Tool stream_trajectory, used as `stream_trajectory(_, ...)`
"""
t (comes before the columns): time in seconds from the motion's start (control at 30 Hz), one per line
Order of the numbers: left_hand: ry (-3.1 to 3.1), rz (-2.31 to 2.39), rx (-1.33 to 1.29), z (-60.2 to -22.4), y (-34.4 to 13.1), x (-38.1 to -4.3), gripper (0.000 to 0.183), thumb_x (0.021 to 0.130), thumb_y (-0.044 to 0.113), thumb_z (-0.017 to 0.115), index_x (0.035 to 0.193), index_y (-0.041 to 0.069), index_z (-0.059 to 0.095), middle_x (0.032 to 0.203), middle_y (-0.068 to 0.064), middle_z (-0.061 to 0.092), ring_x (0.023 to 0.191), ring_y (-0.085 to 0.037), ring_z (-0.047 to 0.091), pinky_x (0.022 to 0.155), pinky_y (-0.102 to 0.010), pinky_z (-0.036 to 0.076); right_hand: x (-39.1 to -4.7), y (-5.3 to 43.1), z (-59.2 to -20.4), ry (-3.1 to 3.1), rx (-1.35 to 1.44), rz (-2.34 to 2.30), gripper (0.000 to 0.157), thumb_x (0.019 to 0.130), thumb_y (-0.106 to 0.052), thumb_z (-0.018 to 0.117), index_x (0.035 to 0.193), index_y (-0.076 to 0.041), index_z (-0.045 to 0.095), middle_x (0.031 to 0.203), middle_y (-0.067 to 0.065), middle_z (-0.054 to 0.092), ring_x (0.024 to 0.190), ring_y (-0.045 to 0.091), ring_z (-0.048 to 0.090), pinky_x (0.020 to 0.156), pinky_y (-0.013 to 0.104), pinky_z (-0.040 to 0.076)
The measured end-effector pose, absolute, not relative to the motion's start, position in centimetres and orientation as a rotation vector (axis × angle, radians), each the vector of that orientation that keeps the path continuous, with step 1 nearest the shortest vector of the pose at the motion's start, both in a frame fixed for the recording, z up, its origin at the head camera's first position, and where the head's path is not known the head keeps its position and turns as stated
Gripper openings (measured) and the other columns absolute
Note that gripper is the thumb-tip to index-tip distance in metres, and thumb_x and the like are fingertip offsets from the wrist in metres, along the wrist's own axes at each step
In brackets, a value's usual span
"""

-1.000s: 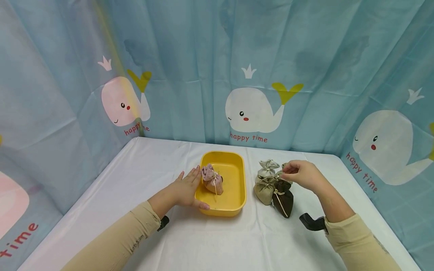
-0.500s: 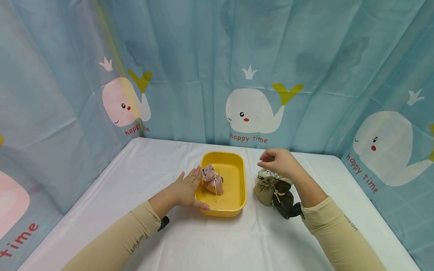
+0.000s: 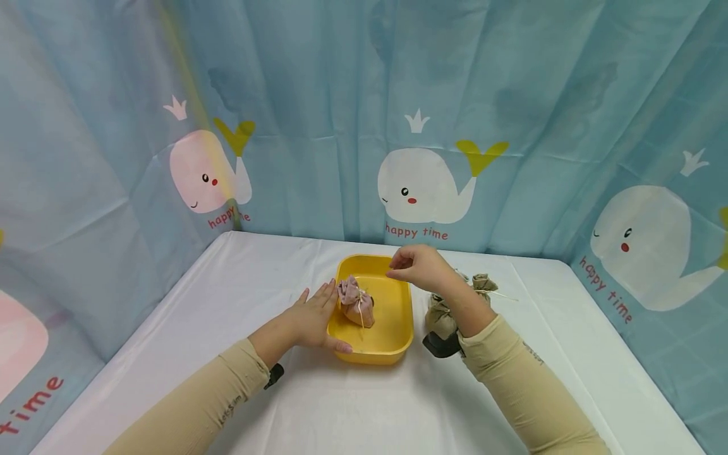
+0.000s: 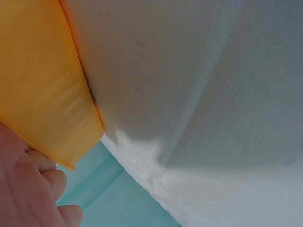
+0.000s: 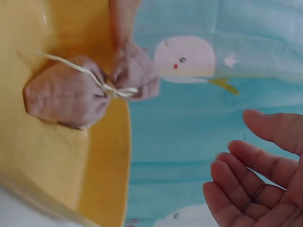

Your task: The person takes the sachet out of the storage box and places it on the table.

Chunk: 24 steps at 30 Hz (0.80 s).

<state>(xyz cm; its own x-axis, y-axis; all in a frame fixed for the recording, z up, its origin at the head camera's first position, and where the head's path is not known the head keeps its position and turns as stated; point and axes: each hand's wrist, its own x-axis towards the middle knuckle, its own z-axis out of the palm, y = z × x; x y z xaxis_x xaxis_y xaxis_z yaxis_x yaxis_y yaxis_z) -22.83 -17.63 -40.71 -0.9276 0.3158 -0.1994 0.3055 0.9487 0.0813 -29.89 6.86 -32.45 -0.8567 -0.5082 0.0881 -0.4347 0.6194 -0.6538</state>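
Observation:
A pink drawstring pouch [image 3: 357, 304] with a cream cord leans against the left wall inside a yellow plastic tray [image 3: 392, 316]. My left hand [image 3: 309, 321] lies with its fingers spread along the tray's left rim, and in the left wrist view its fingers [image 4: 52, 182] show just under that rim. Over the tray's far right corner hovers my right hand [image 3: 422, 265], empty, fingers bent loosely and thumb apart. The right wrist view has this hand [image 5: 262, 175] to the right of the pink pouch [image 5: 71, 94], not touching it.
Right of the tray stand a khaki pouch [image 3: 440, 318] and an olive-brown pouch [image 3: 483, 284], clustered with others partly hidden by my right forearm. A white cloth covers the table [image 3: 364, 411]. Behind it hangs a blue curtain [image 3: 318, 183] with whale prints.
My right hand has travelled left from above the pouch cluster to the tray's far right corner, empty in the current views. My left hand and the pink pouch have stayed put.

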Motion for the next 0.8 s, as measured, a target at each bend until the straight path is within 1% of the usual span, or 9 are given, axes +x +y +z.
stream_trajectory(0.23,2.893,0.096,0.467,-40.9,-17.7,-22.8,0.126,0.059,0.085,0.048,0.146,0.001,0.011,0.153,-0.013,-0.003,0.14,-0.027,0.001,0.108,-0.054,0.005,-30.2,4.2,-33.8,2.645,-0.759,-1.06,0.014,0.079,-0.025,0.073,0.08,-0.013,0.066,0.077,-0.001,0.063,0.072,0.016,0.055,0.066,0.027,0.049)
stream_trajectory(0.53,2.905,0.064,0.504,-40.7,-17.7,-22.6,0.128,0.058,0.087,0.043,0.145,0.0,0.012,0.152,-0.014,-0.002,0.14,-0.027,0.002,0.108,-0.055,0.008,-30.2,1.7,-34.9,2.611,-0.8,-1.02,0.015,0.078,-0.024,0.074,0.081,-0.011,0.066,0.077,-0.003,0.065,0.072,0.015,0.056,0.066,0.026,0.048)
stream_trajectory(0.8,2.908,0.048,0.511,-40.6,-17.8,-22.6,0.129,0.057,0.089,0.04,0.145,0.0,0.012,0.152,-0.014,-0.002,0.14,-0.028,0.003,0.108,-0.055,0.008,-31.0,0.7,-35.9,2.612,-0.768,-0.927,0.014,0.076,-0.025,0.076,0.078,-0.015,0.067,0.075,-0.004,0.064,0.072,0.015,0.054,0.066,0.025,0.046)
